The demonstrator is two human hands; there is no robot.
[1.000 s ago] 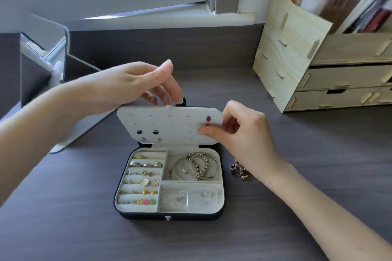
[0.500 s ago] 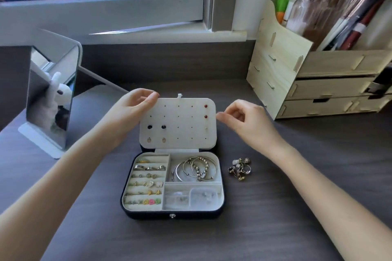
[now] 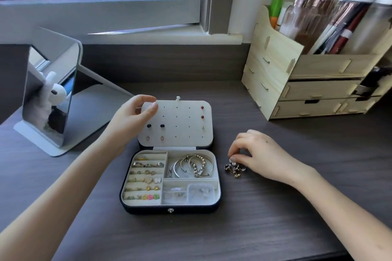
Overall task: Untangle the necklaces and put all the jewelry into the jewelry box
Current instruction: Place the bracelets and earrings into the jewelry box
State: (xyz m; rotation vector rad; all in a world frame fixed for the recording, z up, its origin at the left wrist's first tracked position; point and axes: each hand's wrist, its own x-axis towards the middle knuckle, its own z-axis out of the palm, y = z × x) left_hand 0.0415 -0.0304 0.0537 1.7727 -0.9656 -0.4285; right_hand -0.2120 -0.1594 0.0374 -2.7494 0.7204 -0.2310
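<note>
Two hands grip: left hand [image 3: 131, 121] pinches the earring panel [image 3: 180, 127] corner, right hand [image 3: 263, 154] pinches the light, snag-prone jewelry tangle [image 3: 234, 169] beneath its fingertips, probably best lifted gently by one loop.

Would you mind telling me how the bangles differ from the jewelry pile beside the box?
The bangles lie inside the box, untouched; the pile lies on the table, pinched by the right hand. The bangles are large hoops; the pile is a small tangled clump. Both look metallic.
</note>
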